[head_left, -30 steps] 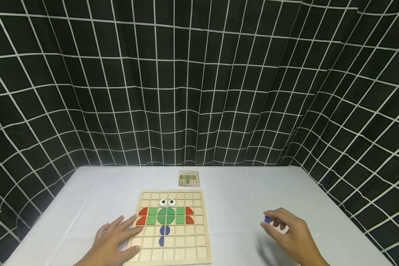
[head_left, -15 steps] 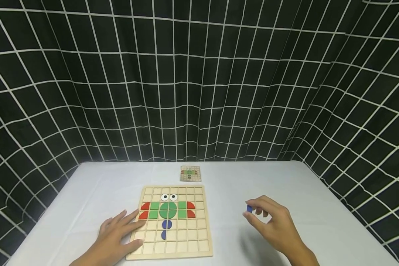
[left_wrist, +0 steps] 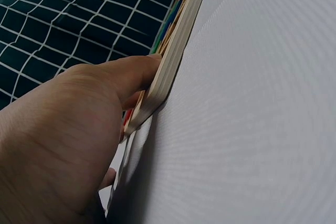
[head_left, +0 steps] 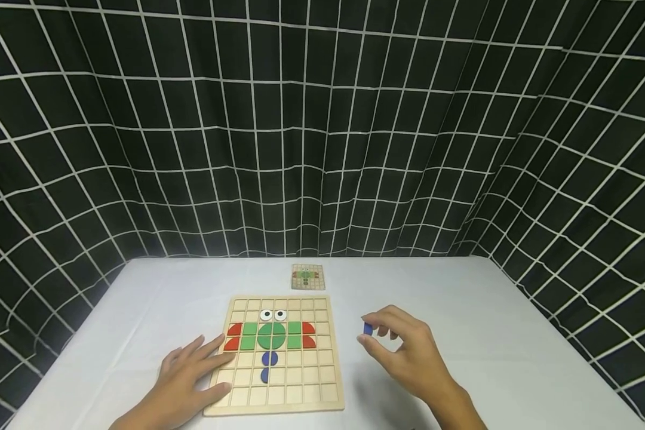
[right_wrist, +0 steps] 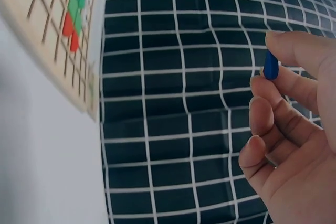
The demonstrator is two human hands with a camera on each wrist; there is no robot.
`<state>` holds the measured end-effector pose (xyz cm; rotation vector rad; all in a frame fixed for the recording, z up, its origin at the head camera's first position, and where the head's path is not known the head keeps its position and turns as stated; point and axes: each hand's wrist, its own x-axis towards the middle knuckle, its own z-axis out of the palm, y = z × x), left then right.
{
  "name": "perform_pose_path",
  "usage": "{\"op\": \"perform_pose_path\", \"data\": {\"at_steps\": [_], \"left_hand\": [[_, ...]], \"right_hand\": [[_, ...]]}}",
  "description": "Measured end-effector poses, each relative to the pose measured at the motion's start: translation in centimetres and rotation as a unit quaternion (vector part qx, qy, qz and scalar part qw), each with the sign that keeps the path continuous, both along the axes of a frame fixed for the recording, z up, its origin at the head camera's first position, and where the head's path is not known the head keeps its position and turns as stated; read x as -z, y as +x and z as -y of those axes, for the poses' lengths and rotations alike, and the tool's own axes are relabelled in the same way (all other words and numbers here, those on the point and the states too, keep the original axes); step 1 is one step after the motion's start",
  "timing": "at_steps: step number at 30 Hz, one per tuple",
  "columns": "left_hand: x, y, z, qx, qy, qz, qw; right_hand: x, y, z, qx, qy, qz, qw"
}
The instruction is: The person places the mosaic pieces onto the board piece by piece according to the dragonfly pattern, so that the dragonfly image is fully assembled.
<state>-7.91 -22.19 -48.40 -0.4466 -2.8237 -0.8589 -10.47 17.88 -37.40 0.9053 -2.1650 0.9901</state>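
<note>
My right hand (head_left: 408, 352) pinches a small blue piece (head_left: 368, 328) between thumb and fingertips, in the air just right of the wooden grid board (head_left: 306, 394). In the right wrist view the blue piece (right_wrist: 271, 65) shows rounded at one end. My left hand (head_left: 185, 379) rests on the board's left edge, fingers spread. The left wrist view has the thumb (left_wrist: 139, 72) on the board's side rim (left_wrist: 173, 61). Pieces lie in the cells: a green circle (head_left: 271, 335) of quarters, green squares (head_left: 249, 328), red quarters (head_left: 309, 341), two eye discs (head_left: 280, 315) and blue pieces (head_left: 266, 375) below.
A small card (head_left: 309, 277) with a similar picture of the figure lies behind the board on the white tablecloth (head_left: 435, 298). A dark curtain (head_left: 279, 131) with a white grid hangs round the back and sides of the table.
My right hand has moved left toward the board with the blue piece in its fingers. The left hand keeps its place on the board. The head view has tilted slightly.
</note>
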Motion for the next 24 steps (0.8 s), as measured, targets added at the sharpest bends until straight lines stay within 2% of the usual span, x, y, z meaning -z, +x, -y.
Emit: {"op": "perform_pose_path", "data": {"at_steps": [7, 16, 24], "left_hand": [[-0.3, 0.0, -0.1, 0.001, 0.0, -0.021, 0.9998], [-0.3, 0.1, -0.1, -0.002, -0.001, -0.007, 1.0], [-0.4, 0.1, -0.2, -0.001, 0.003, -0.003, 1.0]], "right_hand": [[-0.2, -0.4, 2.2, -0.025, -0.011, 0.011, 0.9996], [0.8, -0.7, 5.0, -0.063, -0.022, 0.022, 0.9976], [1.7, -0.5, 7.4, -0.08, -0.021, 0.077, 0.9935]]}}
